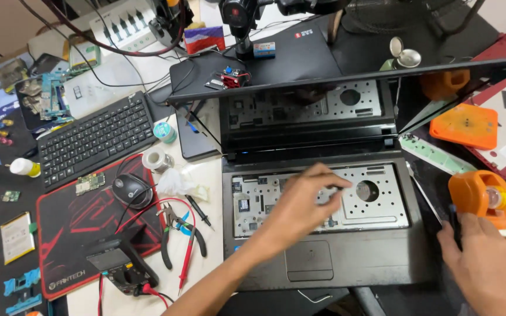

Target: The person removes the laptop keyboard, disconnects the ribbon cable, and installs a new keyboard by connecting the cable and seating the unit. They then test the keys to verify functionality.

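Note:
An open black laptop (323, 266) lies in front of me with its keyboard removed, baring a perforated metal plate (382, 205). My left hand (300, 208) reaches over that plate, its fingertips bunched together and touching the metal near the middle. Whether they pinch something small I cannot tell. My right hand (487, 266) rests at the laptop's right edge, closed around a thin dark screwdriver (453, 225) that points up. An orange tape dispenser (484, 199) stands just beyond the right hand. The tilted laptop screen (300, 111) mirrors the plate.
Left of the laptop lie a black keyboard (92, 140), a mouse (131, 190) on a red and black mat (65, 228), pliers (174, 231), a multimeter (118, 260) with red leads, and tape rolls (156, 159). Circuit boards (42, 96) and orange parts (465, 126) crowd the edges.

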